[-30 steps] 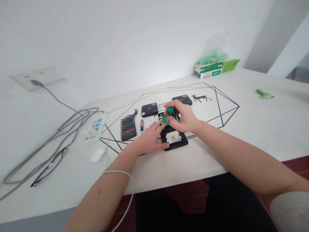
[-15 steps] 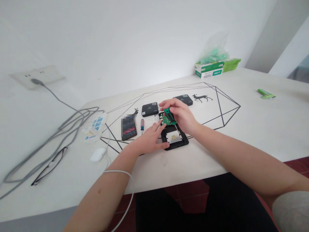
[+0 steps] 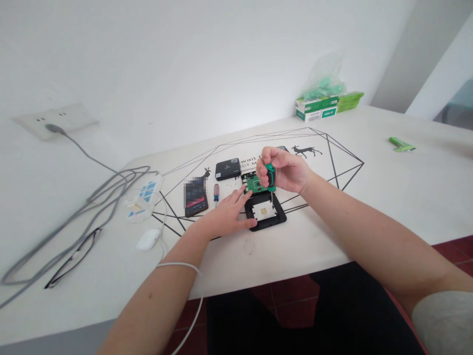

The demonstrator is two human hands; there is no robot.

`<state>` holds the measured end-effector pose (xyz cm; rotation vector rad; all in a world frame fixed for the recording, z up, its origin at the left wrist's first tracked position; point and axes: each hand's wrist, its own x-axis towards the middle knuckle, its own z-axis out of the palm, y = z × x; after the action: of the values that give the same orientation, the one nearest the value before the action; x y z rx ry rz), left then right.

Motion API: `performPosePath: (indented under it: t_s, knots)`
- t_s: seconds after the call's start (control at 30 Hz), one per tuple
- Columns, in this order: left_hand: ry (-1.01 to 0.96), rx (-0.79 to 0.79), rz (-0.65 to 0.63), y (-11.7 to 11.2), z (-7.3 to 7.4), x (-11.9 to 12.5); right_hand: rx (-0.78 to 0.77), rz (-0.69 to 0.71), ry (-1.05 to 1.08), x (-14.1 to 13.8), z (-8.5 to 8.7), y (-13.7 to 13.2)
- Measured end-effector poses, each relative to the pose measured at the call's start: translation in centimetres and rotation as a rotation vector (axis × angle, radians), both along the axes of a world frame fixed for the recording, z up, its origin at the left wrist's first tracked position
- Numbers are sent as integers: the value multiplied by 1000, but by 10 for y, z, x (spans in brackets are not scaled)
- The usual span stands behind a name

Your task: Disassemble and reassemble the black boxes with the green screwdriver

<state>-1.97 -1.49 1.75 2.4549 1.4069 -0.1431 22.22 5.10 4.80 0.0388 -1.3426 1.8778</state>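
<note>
My right hand (image 3: 286, 170) is wrapped round the green handle of a screwdriver (image 3: 271, 178), held nearly upright. Its shaft points down to the far right corner of an opened black plastic casing (image 3: 271, 225), where a silvery metal plate (image 3: 272, 209) with a small gold patch lies inside. Just beyond the plate is a green circuit board (image 3: 255, 184) in a black frame. My left hand (image 3: 232, 213) lies with fingers spread along the left side, fingertips at the board's edge and thumb on the casing's near left corner. Whether the screwdriver tip sits in a screw is too small to tell.
Left of the casing lie a small screwdriver (image 3: 216, 190), a phone (image 3: 195, 203) and a black box (image 3: 228, 169). Further left are a white earphone case (image 3: 148, 239), glasses (image 3: 73, 259), a power strip (image 3: 145, 197) and grey cable (image 3: 107, 183). Green-white cartons (image 3: 316, 109) stand back right.
My right hand has shifted slightly right with the screwdriver, which now stands more upright and leaves more of the circuit board showing. My left hand keeps its place on the casing.
</note>
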Motion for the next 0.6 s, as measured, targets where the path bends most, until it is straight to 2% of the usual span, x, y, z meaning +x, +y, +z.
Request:
performPosePath:
  t_s: [0.23, 0.43, 0.6]
  knots:
    - [37, -7, 1, 0, 0, 1, 39, 91, -23, 5, -1, 1]
    - [29, 17, -24, 0, 2, 1, 64, 94, -94, 7, 0, -3]
    - [35, 16, -21, -1, 2, 0, 54, 39, -62, 1, 0, -4]
